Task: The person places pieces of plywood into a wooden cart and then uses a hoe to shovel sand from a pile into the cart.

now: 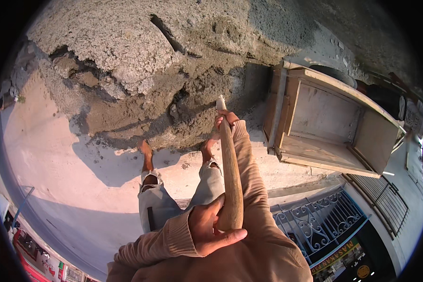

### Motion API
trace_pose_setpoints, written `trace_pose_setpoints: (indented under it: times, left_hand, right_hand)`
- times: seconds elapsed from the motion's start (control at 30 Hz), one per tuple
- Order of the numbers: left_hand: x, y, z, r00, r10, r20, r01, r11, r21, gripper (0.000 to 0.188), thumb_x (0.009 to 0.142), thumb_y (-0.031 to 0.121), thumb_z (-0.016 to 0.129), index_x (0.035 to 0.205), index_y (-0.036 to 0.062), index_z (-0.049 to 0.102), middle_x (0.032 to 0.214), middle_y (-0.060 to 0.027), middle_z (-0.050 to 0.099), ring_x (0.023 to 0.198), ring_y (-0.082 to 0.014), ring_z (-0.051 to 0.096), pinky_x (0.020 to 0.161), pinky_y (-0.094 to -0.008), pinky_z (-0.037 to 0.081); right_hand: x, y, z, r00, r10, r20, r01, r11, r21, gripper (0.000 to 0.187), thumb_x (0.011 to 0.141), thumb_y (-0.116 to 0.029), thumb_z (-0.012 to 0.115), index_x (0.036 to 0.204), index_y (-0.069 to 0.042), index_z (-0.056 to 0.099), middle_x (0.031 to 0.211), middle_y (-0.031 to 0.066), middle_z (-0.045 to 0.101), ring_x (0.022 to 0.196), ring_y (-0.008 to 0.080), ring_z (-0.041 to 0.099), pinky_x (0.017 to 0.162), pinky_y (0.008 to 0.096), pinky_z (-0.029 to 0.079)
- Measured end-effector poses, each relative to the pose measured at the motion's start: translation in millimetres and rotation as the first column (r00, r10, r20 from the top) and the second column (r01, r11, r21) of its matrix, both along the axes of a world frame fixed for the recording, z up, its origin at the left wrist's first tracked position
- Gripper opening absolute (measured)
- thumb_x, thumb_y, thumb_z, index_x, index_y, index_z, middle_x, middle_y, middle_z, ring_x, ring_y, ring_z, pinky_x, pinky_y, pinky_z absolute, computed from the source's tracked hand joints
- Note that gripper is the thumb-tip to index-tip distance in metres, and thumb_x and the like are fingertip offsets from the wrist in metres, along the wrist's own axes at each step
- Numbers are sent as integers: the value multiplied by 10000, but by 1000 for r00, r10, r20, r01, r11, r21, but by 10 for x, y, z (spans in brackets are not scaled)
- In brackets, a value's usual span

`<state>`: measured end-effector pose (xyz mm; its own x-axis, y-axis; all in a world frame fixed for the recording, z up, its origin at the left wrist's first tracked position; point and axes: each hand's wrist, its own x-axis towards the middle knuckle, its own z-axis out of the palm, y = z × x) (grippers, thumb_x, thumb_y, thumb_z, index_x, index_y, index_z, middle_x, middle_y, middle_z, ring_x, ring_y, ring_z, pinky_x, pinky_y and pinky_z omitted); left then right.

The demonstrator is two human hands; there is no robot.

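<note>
A long, pale wooden tool handle (pixel 231 174) runs away from my body toward the heap. My right hand (pixel 226 118) is closed round its far part, just below a whitish tip. The thick near end lies against my left hand (pixel 209 228), which cups it with the thumb stretched out to the right. Whether a blade is fixed at the far end cannot be made out. Beyond my right hand spreads a heap of wet grey-brown mortar (pixel 192 101), with gravelly pale material (pixel 108 42) on top. A dark slot-like gap shows in the gravel.
My bare feet (pixel 146 149) stand at the mortar's near edge on a pale floor (pixel 103 188). To the right sits an open wooden box (pixel 329 113). A blue scrollwork railing (pixel 319 221) and a dark metal grille (pixel 380 199) lie at lower right.
</note>
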<state>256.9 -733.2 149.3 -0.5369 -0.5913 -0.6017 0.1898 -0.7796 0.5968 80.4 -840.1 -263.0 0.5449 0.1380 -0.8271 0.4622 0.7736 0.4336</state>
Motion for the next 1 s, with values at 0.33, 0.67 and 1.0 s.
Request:
trace_pose_setpoints:
  times: [0.33,0.67,1.0]
  left_hand:
    - [-1080,-104,1493,917,-362,-167,392,742,544,681,886,531,594,1188,-65,464,614,-73,564,591,-140,619,525,-291,502]
    - [-329,-671,1369,680,-561,472,730,461,-504,707,824,394,623,1308,-96,468,822,-197,670,761,-333,674,714,-370,544]
    - [-710,64,-2340,117,-172,978,616,785,64,602,830,347,693,1308,50,478,1251,-170,581,1172,-324,551,948,-433,473]
  right_hand:
    - [-2166,133,2487,918,-392,61,391,920,28,186,901,-136,571,767,-59,467,638,3,458,560,99,484,543,252,461]
    - [-2873,-197,3639,565,-613,-551,109,718,-687,150,921,-154,550,859,-89,430,606,21,453,525,130,488,465,263,465]
    - [-1881,-524,2769,143,-769,-622,-194,595,-780,193,947,-160,517,867,2,450,620,86,487,483,188,500,424,352,493]
